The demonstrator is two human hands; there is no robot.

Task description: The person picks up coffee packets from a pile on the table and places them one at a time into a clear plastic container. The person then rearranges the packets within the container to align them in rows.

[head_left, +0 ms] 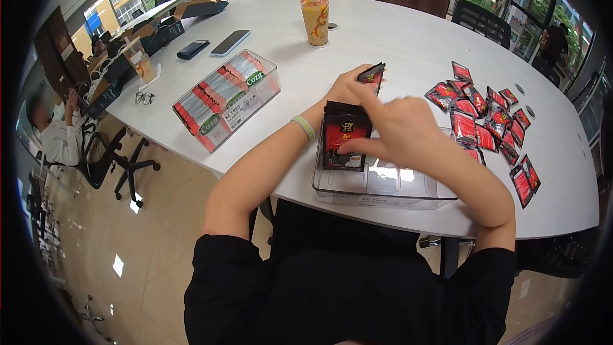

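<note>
My left hand (347, 89), beyond the box, has its fingers closed around a few black-and-red coffee sachets (371, 75) held upright; most of those fingers are hidden. A clear plastic box (402, 186) stands at the table edge before me. At its left end a stack of coffee sachets (347, 131) leans upright, its top above the rim. Over the box is my right hand (408, 129), thumb and index finger spread apart. The thumb lies across the front of the stack, and the index finger reaches toward the sachets in my left hand. Its other fingers are hidden.
Loose coffee sachets (486, 115) lie scattered on the right of the white table (396, 32). Leftward stands a clear box of Cozy tea packets (227, 99). Farther back are a phone (230, 43), a wallet (193, 50) and a tall drink cup (315, 18). A person (57, 131) sits at left.
</note>
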